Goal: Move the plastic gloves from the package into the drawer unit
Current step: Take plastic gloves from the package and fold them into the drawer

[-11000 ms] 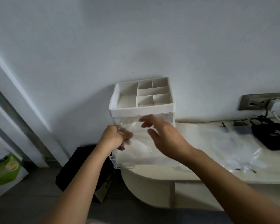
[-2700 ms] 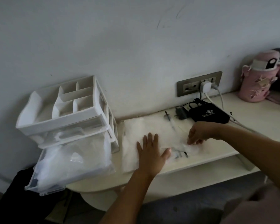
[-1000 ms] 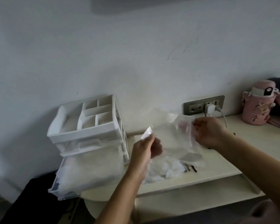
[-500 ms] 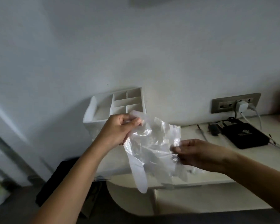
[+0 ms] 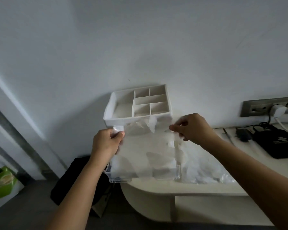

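Observation:
A clear plastic glove [image 5: 146,138] hangs stretched flat between my two hands, just above the pulled-out clear drawer [image 5: 177,173] of the white drawer unit [image 5: 136,119]. My left hand [image 5: 106,143] pinches the glove's left edge and my right hand [image 5: 192,127] pinches its right edge. Several gloves lie heaped inside the drawer. The clear package [image 5: 208,173] with more gloves in it lies on the shelf to the right of the drawer.
The unit stands on a cream shelf [image 5: 156,186] with a rounded corner, against the wall. A black box [image 5: 279,143] and cables sit at the right below a wall socket [image 5: 269,106]. A black bag [image 5: 76,178] and a green carton [image 5: 2,183] are on the floor.
Both hands have carried the glove from in front of the shelf to above the open drawer and spread it flat. The view has swung left, back onto the drawer unit.

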The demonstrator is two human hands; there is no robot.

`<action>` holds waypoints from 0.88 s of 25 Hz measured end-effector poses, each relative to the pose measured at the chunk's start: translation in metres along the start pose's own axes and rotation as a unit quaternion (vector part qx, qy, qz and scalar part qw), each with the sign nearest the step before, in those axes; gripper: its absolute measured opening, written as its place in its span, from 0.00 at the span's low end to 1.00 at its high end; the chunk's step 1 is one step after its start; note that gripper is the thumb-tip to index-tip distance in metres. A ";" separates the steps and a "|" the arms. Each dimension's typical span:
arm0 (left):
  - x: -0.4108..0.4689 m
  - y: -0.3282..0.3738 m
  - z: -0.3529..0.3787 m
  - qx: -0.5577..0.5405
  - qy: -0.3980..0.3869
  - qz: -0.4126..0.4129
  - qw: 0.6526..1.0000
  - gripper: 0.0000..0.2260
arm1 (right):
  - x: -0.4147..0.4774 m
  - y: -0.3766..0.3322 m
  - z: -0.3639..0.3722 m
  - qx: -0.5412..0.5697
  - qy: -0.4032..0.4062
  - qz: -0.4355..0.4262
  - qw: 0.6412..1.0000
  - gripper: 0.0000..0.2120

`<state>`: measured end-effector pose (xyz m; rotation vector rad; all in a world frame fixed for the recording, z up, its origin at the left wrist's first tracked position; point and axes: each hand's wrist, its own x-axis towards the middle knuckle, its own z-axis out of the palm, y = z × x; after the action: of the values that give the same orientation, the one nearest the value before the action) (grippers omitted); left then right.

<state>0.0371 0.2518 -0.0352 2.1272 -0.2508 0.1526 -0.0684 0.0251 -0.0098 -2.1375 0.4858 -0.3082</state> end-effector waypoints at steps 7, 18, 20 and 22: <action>0.004 -0.011 0.012 0.092 -0.017 -0.008 0.996 0.13 | -0.048 -0.040 0.051 -0.097 0.089 -0.265 0.955 0.21; -0.005 -0.016 0.009 0.201 -0.006 0.042 0.979 0.09 | -0.005 -0.019 0.117 -0.263 -0.179 -0.098 0.943 0.23; -0.009 -0.009 0.005 0.265 0.014 0.055 0.963 0.04 | -0.005 -0.015 0.121 -0.297 -0.197 -0.089 0.930 0.26; -0.014 0.001 0.002 0.293 0.056 0.085 0.951 0.09 | -0.005 -0.013 0.124 -0.306 -0.206 -0.079 0.926 0.23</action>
<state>0.0235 0.2515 -0.0379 2.6716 -0.3550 0.4996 -0.0213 0.1244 -0.0697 -2.7612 0.1689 0.2467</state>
